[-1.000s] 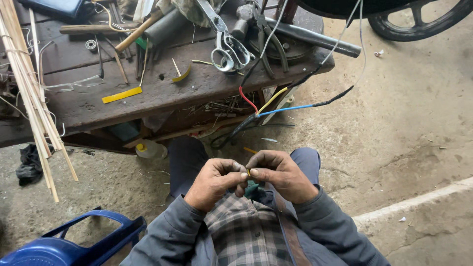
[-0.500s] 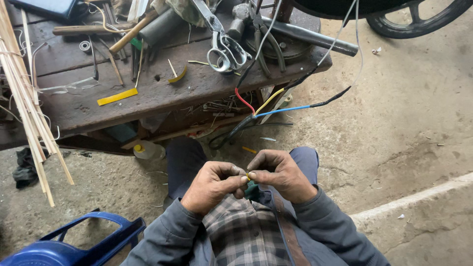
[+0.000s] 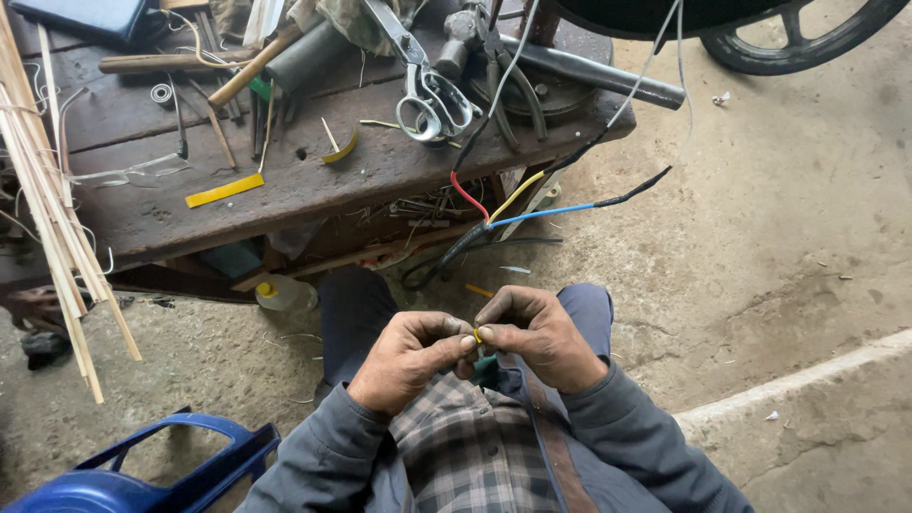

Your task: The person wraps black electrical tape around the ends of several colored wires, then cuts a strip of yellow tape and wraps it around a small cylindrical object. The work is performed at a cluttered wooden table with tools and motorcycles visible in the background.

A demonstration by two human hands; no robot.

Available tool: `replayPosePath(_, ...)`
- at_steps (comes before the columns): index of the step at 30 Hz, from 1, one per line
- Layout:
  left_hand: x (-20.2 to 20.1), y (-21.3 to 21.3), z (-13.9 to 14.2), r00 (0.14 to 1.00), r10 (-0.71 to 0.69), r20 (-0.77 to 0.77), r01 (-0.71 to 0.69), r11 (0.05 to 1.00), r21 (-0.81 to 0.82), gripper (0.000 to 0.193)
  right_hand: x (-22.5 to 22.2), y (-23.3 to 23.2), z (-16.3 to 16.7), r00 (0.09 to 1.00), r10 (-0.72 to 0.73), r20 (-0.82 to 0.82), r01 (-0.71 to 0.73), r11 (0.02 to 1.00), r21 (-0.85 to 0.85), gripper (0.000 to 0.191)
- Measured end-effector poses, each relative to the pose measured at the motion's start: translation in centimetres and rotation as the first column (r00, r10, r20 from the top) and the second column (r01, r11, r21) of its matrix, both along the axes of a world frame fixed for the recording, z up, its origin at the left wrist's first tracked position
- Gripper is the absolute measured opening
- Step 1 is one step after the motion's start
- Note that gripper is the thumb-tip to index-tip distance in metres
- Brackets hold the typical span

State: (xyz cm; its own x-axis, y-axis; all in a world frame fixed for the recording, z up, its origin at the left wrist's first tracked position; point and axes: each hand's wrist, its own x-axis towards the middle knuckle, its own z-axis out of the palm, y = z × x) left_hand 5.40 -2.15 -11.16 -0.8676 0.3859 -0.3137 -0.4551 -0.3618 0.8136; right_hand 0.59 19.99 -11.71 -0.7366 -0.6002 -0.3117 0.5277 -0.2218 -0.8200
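My left hand [image 3: 408, 356] and my right hand [image 3: 537, 332] meet in front of my chest, fingertips pinched together on a small yellow piece [image 3: 476, 335] between thumbs and forefingers. A dark green object [image 3: 487, 369] pokes out below my right hand; what it is cannot be told. Just beyond my hands, a black cable [image 3: 446, 256] hangs from the workbench and splits into red [image 3: 467, 195], yellow [image 3: 518, 195] and blue [image 3: 546, 214] wires.
A worn wooden workbench [image 3: 313, 185] holds scissors [image 3: 432, 95], pliers [image 3: 508, 85], a metal rod [image 3: 594, 76], a yellow strip [image 3: 225, 190] and wire scraps. Thin bamboo sticks [image 3: 57, 218] lean at left. A blue plastic item [image 3: 152, 470] lies lower left; a wheel [image 3: 798, 33] stands upper right.
My hands have stayed pinched together on the small piece, fingers shifting slightly. The view has tilted a little toward the bench.
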Motion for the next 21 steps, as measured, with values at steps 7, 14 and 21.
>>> replayPosePath(7, 0.22, 0.18, -0.34, 1.000, 0.029, -0.007, -0.029, 0.999, -0.031, 0.019, 0.39, -0.11, 0.35, 0.997, -0.019, -0.074, 0.023, 0.998, 0.061, 0.015)
replayPosePath(14, 0.15, 0.22, -0.39, 0.999, 0.045, 0.022, -0.044, 0.997, -0.070, 0.018, 0.70, -0.31, 0.55, 0.968, -0.004, -0.250, 0.051, 0.982, 0.183, 0.013)
replayPosePath(21, 0.30, 0.43, -0.69, 0.998, 0.055, -0.039, -0.059, 0.992, -0.109, 0.018, 0.61, -0.38, 0.43, 0.977, -0.025, -0.212, 0.060, 0.985, 0.164, 0.012)
